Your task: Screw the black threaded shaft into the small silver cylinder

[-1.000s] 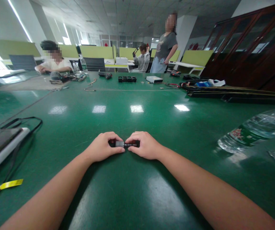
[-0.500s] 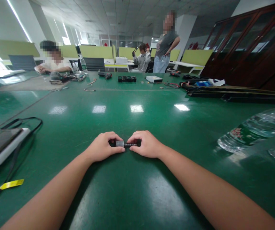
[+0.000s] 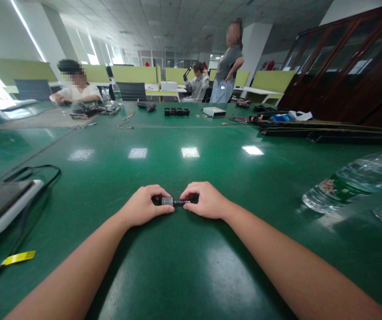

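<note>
Low over the green table (image 3: 164,160), both hands pinch one small part lying sideways: a grey cylinder (image 3: 167,201) that continues into a thin dark ridged shaft (image 3: 179,202). My left hand (image 3: 142,205) grips the cylinder between thumb and fingers. My right hand (image 3: 207,201) closes its thumb and fingertips on the shaft. A short stretch of the shaft shows between the two hands. Its right end is partly covered by my right fingers, and the cylinder's left end is hidden in my left hand.
Water bottles (image 3: 340,189) stand at the right. A device with a dark screen (image 3: 4,202) and a black cable with a yellow tag (image 3: 19,257) lie left. Several parts, including a black block (image 3: 177,111) and a silver box (image 3: 214,111), line the far side. Other people are beyond.
My right fingertips have shifted slightly right along the shaft, so a little more of it shows between the hands. My left hand stays on the cylinder.
</note>
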`<state>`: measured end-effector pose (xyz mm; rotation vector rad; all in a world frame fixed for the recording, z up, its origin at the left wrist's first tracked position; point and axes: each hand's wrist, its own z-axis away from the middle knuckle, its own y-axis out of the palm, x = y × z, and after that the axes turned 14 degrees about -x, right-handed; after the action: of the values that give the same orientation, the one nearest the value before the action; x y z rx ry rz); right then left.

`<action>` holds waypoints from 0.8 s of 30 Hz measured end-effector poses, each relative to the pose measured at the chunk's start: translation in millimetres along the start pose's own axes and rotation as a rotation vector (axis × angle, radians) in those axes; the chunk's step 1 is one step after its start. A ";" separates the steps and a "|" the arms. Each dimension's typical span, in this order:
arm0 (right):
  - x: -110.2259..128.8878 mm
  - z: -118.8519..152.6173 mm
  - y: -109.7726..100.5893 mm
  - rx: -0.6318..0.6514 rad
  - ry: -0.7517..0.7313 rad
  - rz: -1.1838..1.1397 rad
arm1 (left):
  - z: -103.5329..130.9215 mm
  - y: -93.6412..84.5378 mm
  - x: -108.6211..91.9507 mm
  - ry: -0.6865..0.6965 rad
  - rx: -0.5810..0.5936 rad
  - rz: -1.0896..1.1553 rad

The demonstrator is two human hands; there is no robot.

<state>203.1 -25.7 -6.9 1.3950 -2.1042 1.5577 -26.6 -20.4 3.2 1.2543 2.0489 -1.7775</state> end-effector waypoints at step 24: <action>-16.4 -1.3 -19.8 -0.012 0.161 0.097 | 0.5 0.1 -0.7 -0.043 -0.017 0.024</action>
<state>226.5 -15.6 -3.3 1.1377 -2.1091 1.6309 -26.3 -21.1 3.4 1.2199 2.0126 -1.7574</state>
